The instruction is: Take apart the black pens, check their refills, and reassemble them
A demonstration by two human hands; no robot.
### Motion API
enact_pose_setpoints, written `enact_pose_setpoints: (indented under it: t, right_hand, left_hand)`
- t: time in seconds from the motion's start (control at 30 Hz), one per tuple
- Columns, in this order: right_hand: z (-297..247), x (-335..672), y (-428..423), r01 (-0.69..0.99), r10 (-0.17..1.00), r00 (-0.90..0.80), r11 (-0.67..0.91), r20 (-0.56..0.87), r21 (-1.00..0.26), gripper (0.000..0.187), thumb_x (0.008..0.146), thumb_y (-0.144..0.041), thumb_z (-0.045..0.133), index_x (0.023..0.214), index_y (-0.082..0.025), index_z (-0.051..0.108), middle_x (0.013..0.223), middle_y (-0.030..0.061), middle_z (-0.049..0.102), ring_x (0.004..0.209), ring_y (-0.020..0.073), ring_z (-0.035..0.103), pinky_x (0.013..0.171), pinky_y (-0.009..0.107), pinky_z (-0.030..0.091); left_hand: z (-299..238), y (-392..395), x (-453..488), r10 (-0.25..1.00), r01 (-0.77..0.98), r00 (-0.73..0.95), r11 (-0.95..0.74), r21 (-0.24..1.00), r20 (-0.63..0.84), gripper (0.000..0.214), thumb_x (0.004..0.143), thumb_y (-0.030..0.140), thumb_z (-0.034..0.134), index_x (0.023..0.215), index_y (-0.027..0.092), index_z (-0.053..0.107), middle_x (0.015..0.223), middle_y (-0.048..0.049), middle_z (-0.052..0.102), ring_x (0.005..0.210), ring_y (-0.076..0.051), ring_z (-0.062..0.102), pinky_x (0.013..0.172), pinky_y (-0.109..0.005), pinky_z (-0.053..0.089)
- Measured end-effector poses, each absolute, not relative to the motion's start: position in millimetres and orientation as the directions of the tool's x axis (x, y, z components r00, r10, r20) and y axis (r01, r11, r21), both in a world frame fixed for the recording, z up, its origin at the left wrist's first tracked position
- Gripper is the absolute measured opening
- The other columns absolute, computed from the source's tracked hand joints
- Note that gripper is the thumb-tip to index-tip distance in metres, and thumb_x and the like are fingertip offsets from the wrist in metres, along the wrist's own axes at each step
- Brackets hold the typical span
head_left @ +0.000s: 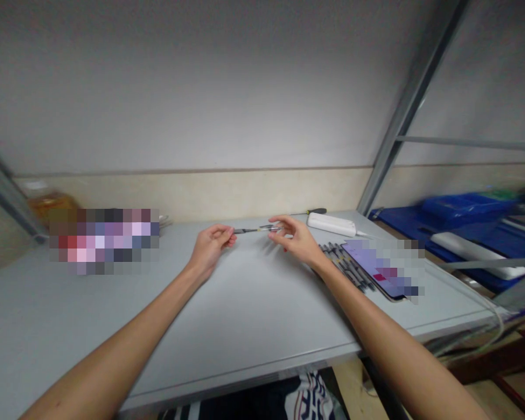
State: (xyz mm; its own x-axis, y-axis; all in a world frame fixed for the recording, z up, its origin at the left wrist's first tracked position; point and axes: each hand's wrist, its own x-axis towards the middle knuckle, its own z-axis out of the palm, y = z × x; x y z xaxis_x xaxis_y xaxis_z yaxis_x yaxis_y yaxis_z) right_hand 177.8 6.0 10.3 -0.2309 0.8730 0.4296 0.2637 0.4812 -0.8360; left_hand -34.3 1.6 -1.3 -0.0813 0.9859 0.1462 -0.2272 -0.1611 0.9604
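Head view: our left hand [212, 248] pinches the dark end of a slender pen [247, 231], thumb and fingertips closed on it, raised over the middle of the tabletop [245, 326]. Our right hand [295, 238] curves around the pen's far end, thumb and forefinger parted; blur there means we cannot tell whether they touch it. To handle it well, we should keep the left pinch firm, hold the pen level, and bring the right fingertips in along its line, so nothing bends sideways. We would also keep our right forearm off the row of pens [352, 268] beside the phone [378, 273].
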Motion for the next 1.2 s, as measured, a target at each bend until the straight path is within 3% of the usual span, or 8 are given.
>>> enact_pose_setpoints:
  t: [0.1, 0.23, 0.3, 0.47, 0.63, 0.8, 1.0, 1.2]
  right_hand:
    - [9.9, 179.2, 5.8, 0.339, 0.878, -0.261, 0.473, 0.402, -0.813, 0.032, 0.075, -0.043, 0.058, 0.084, -0.013, 0.065, 0.063, 0.0016, 0.059, 0.052, 0.0102, 0.051, 0.047, 0.021, 0.038]
    - [9.2, 179.9, 5.5, 0.421, 0.910, -0.279, 0.403, 0.306, -0.813, 0.052, 0.084, -0.053, 0.039, 0.061, -0.012, 0.062, 0.044, -0.0009, 0.049, 0.040, 0.0085, 0.042, 0.043, 0.022, 0.033]
    - [9.8, 179.4, 4.8, 0.397, 0.911, -0.270, 0.400, 0.311, -0.826, 0.053, 0.084, -0.054, 0.037, 0.066, -0.012, 0.062, 0.046, -0.0007, 0.050, 0.041, 0.0087, 0.044, 0.044, 0.022, 0.034]
    - [13.2, 176.5, 1.2, 0.277, 0.845, -0.313, 0.518, 0.434, -0.809, 0.045, 0.072, -0.039, 0.062, 0.109, -0.015, 0.057, 0.077, 0.0019, 0.061, 0.057, 0.0099, 0.054, 0.050, 0.021, 0.040]
    - [12.8, 174.6, -1.1, 0.289, 0.876, -0.354, 0.436, 0.328, -0.852, 0.031, 0.080, -0.040, 0.051, 0.091, -0.013, 0.062, 0.051, -0.0028, 0.054, 0.044, 0.0089, 0.046, 0.046, 0.020, 0.036]
    - [11.3, 174.9, -1.0, 0.402, 0.905, -0.382, 0.345, 0.187, -0.848, 0.052, 0.088, -0.051, 0.031, 0.068, -0.013, 0.060, 0.035, -0.0045, 0.041, 0.033, 0.0078, 0.036, 0.042, 0.021, 0.031]
    - [11.4, 175.2, 0.5, 0.438, 0.866, -0.293, 0.498, 0.405, -0.748, 0.037, 0.075, -0.044, 0.059, 0.099, -0.016, 0.061, 0.060, -0.0022, 0.055, 0.051, 0.0101, 0.048, 0.052, 0.021, 0.036]
    - [8.8, 173.5, -0.7, 0.569, 0.823, -0.365, 0.567, 0.435, -0.595, 0.023, 0.081, -0.035, 0.055, 0.085, -0.016, 0.068, 0.061, 0.0004, 0.058, 0.056, 0.0104, 0.046, 0.057, 0.022, 0.033]
  left_hand:
    - [-1.8, 2.0, -35.1, 0.988, -0.231, -0.082, -0.149, 0.962, 0.133, 0.035, 0.049, 0.034, 0.078, 0.070, 0.010, 0.062, 0.054, -0.0013, 0.061, 0.051, -0.008, 0.054, 0.055, -0.022, 0.043]
    - [-2.6, 1.0, -34.2, 0.991, -0.238, -0.065, -0.128, 0.963, 0.116, 0.035, 0.049, 0.033, 0.078, 0.070, 0.010, 0.061, 0.054, -0.0012, 0.061, 0.052, -0.008, 0.054, 0.056, -0.021, 0.043]
    - [-2.5, 0.4, -33.7, 0.992, -0.236, -0.059, -0.122, 0.964, 0.111, 0.035, 0.049, 0.033, 0.077, 0.070, 0.010, 0.061, 0.055, -0.0013, 0.062, 0.052, -0.008, 0.054, 0.056, -0.021, 0.043]
    - [-1.4, -0.3, -33.9, 0.993, -0.249, -0.049, -0.120, 0.961, 0.111, 0.032, 0.052, 0.033, 0.076, 0.070, 0.010, 0.061, 0.054, 0.0001, 0.060, 0.051, -0.006, 0.052, 0.054, -0.019, 0.042]
    - [-3.0, -0.7, -33.3, 0.994, -0.249, -0.019, -0.110, 0.962, 0.108, 0.034, 0.051, 0.033, 0.077, 0.071, 0.011, 0.060, 0.054, -0.0002, 0.061, 0.051, -0.007, 0.053, 0.055, -0.020, 0.042]
    - [-4.1, -1.7, -31.6, 0.993, -0.222, -0.007, -0.118, 0.968, 0.119, 0.035, 0.050, 0.034, 0.077, 0.070, 0.011, 0.060, 0.055, -0.0011, 0.061, 0.051, -0.008, 0.054, 0.056, -0.023, 0.043]
    - [-0.4, -2.7, -31.1, 0.998, -0.240, -0.024, -0.070, 0.968, 0.066, 0.030, 0.053, 0.031, 0.075, 0.067, 0.011, 0.059, 0.052, 0.0007, 0.059, 0.049, -0.007, 0.051, 0.051, -0.019, 0.040]
    - [-1.6, -0.4, -32.1, 1.000, -0.336, -0.013, -0.023, 0.942, 0.019, 0.025, 0.055, 0.028, 0.074, 0.062, 0.010, 0.058, 0.049, 0.0028, 0.053, 0.045, -0.004, 0.046, 0.046, -0.017, 0.035]
